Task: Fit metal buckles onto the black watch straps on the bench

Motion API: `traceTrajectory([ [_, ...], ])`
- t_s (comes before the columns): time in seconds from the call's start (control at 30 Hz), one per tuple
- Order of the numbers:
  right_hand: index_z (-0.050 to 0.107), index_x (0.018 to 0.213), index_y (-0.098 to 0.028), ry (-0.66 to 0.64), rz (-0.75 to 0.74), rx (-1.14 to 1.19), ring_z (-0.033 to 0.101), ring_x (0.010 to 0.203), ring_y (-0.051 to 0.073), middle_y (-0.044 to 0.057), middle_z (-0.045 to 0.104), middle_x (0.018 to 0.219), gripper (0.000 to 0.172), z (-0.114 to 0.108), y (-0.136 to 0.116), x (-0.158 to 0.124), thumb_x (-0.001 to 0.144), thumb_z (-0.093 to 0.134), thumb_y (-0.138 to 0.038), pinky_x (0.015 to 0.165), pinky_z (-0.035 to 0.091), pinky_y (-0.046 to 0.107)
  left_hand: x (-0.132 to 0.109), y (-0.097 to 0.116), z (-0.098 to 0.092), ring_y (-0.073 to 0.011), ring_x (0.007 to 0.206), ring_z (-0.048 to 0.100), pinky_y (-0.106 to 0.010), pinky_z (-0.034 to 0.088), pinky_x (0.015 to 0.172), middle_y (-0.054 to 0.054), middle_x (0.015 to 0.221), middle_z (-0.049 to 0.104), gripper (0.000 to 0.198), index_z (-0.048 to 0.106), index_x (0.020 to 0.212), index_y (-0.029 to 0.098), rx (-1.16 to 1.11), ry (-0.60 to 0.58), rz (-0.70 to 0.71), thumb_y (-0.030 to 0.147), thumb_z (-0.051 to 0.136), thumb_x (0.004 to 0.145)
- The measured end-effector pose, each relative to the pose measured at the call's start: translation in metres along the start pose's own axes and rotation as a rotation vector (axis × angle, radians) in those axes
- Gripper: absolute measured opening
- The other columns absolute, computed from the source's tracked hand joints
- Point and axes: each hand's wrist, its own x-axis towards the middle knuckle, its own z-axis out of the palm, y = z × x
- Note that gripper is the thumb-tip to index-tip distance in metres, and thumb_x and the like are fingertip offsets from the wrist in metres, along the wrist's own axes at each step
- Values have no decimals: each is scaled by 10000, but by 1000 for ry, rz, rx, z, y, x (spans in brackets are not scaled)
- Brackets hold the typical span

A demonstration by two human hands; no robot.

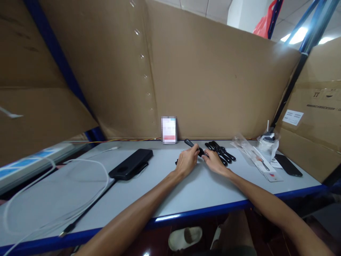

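Both hands meet above the table, around one black-handled tool whose rounded handle points away to the upper left. My left hand is closed around its middle. The fingers of my right hand pinch its near end; the exact kind of tool is hidden by the fingers. Just right of the hands lies a pile of several similar glossy black-handled tools. A small dark end of something sticks out beside my left hand, mostly covered.
Flat clear packages with printed cards lie right of the pile, near a lidded cup and a black phone. A lit screen leans against the cardboard. To the left are a black power bank, white cables and a power strip.
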Motion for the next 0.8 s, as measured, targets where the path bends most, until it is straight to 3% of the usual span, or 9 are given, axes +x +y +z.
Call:
traceTrajectory([
  [0.27, 553, 760, -197, -16, 49, 148, 577, 738, 188, 0, 583, 684, 109, 2, 3, 3, 869, 548, -211, 690, 417, 270, 1, -7, 4, -193, 851, 662, -273, 411, 720, -54, 952, 695, 226, 619, 986, 231, 43, 35, 108, 245, 396, 1016],
  [0.53, 459, 685, -214, -33, 97, 274, 493, 646, 156, -37, 510, 584, 170, 10, 10, 8, 830, 545, -236, 602, 353, 247, 3, -15, 16, -189, 877, 662, -286, 472, 786, -60, 989, 690, 164, 628, 1069, 212, -143, 127, 159, 232, 493, 976],
  [0.63, 457, 690, -214, -31, 91, 265, 482, 640, 154, -34, 517, 595, 171, 11, 11, 7, 836, 539, -245, 600, 337, 249, 4, -17, 18, -181, 852, 657, -282, 480, 790, -40, 935, 691, 242, 598, 1161, 208, -235, 165, 119, 154, 512, 942],
  [0.8, 456, 677, -210, -24, 98, 264, 476, 640, 153, -36, 507, 594, 179, 12, 12, 8, 830, 541, -247, 610, 334, 251, 4, -14, 13, -185, 864, 648, -286, 472, 785, -61, 978, 681, 208, 691, 995, 214, -164, 158, 132, 186, 486, 965],
])
